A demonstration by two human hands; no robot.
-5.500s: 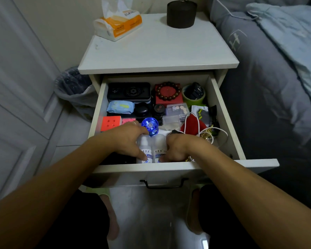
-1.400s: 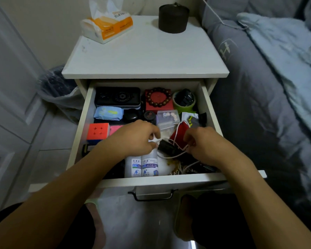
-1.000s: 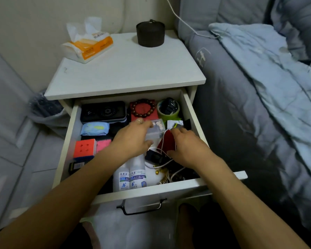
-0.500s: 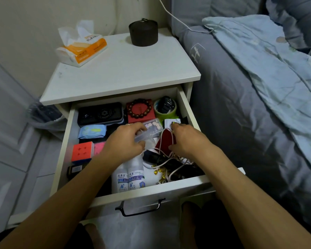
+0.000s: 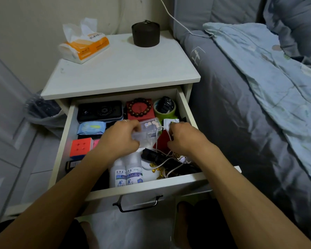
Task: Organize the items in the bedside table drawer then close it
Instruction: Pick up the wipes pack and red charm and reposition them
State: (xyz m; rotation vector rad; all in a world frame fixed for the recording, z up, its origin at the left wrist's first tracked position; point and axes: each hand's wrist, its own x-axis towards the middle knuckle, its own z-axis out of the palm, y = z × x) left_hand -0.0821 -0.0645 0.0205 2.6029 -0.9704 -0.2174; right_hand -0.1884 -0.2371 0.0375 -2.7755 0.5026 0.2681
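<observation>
The drawer [image 5: 68, 133] of the bedside counter [image 5: 126, 69] stands pulled open, packed with small things. The left hand [image 5: 120, 139] has its fingers curled around a clear plastic box [image 5: 149, 127] holding dice, near the drawer's middle. The right hand [image 5: 183, 137] pinches a white cord [image 5: 157, 133] with bent fingers, just above a red pouch [image 5: 162, 142]. 2 white bottles [image 5: 127, 172] lie side by side against the front wall. A red cube [image 5: 79, 147] sits at the left, a bead bracelet [image 5: 140, 107] at the back.
</observation>
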